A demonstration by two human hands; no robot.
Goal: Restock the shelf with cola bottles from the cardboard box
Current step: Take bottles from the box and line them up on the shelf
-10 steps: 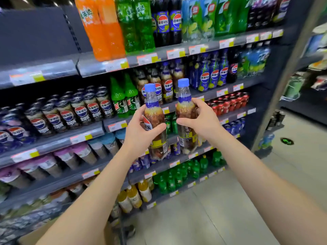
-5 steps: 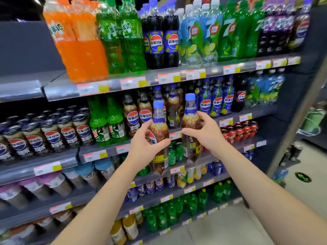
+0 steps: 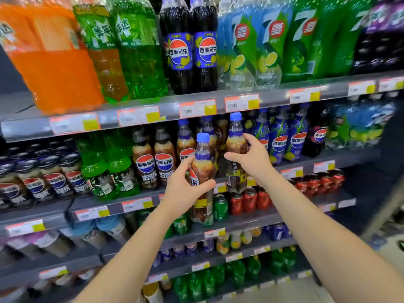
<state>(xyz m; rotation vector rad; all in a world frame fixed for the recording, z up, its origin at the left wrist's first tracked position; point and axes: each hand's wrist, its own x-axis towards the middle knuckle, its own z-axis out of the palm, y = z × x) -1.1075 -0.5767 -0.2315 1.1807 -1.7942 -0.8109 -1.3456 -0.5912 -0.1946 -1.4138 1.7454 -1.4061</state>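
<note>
Two clear plastic cola bottles with blue caps are held upright in front of the grey metal shelf point(image 3: 153, 200) of small colas. The left one point(image 3: 202, 171) sits lower, the left hand point(image 3: 185, 191) wrapped around its middle. The right one point(image 3: 236, 149) is higher, the right hand point(image 3: 251, 159) curled around its shoulder, just beside the shelved cola bottles point(image 3: 153, 158).

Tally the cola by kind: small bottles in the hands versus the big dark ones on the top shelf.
Blue-capped cola bottles in the hands: 2 (left hand 1, right hand 1)
Big dark cola bottles on the top shelf: 2
Total: 4
</note>
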